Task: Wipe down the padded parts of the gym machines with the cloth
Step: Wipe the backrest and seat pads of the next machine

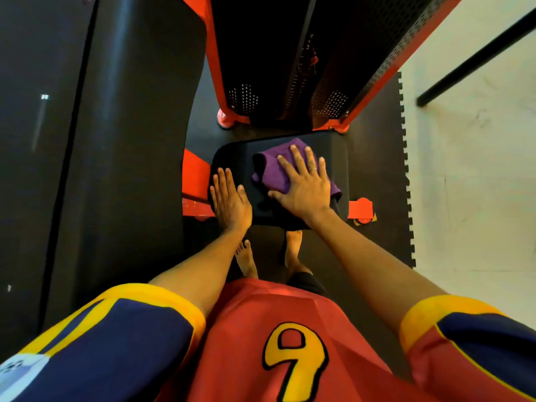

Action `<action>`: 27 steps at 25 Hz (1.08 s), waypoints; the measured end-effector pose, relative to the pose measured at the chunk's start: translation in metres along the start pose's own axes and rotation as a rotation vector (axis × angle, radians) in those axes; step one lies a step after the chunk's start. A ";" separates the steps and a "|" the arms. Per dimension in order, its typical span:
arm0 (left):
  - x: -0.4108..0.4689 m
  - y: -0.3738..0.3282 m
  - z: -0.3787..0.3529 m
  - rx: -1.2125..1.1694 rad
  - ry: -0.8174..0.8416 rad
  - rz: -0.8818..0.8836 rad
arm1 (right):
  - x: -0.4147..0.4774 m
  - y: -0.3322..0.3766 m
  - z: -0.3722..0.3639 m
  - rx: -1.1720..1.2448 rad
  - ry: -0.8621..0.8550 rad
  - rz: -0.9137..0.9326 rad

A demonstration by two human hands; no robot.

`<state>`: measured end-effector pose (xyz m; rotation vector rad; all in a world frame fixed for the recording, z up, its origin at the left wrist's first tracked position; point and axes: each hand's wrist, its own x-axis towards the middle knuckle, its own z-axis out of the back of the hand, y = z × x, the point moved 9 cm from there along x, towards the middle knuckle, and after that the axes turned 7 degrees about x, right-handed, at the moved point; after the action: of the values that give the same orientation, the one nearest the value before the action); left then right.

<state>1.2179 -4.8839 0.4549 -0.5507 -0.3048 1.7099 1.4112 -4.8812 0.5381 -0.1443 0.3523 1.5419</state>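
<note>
A red-framed machine (pixel 211 53) stands behind a black padded seat (pixel 232 158). The right hand (pixel 304 187), fingers spread flat, presses a purple cloth (pixel 272 169) onto it; the left hand (pixel 229 198) rests flat at the seat's left edge

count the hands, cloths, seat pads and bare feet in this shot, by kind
hands: 2 (left hand, right hand)
purple cloth: 1
black seat pad: 1
bare feet: 2 (left foot, right foot)
total: 6
</note>
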 end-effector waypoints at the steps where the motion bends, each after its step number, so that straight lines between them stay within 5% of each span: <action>1: -0.004 0.000 0.000 -0.007 0.003 -0.010 | -0.004 0.011 -0.004 0.014 -0.008 0.025; 7: -0.017 0.003 0.002 0.010 0.032 -0.069 | -0.064 0.027 -0.040 -0.084 -0.111 0.300; 22: -0.022 0.004 -0.004 0.049 0.056 -0.082 | -0.045 0.029 -0.027 -0.098 0.115 0.291; 27: -0.020 0.006 -0.005 0.022 0.071 -0.079 | -0.086 0.018 -0.038 -0.072 -0.086 0.417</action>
<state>1.2176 -4.9047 0.4517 -0.5750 -0.2539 1.6119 1.3889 -4.9740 0.5317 -0.0617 0.2688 1.9679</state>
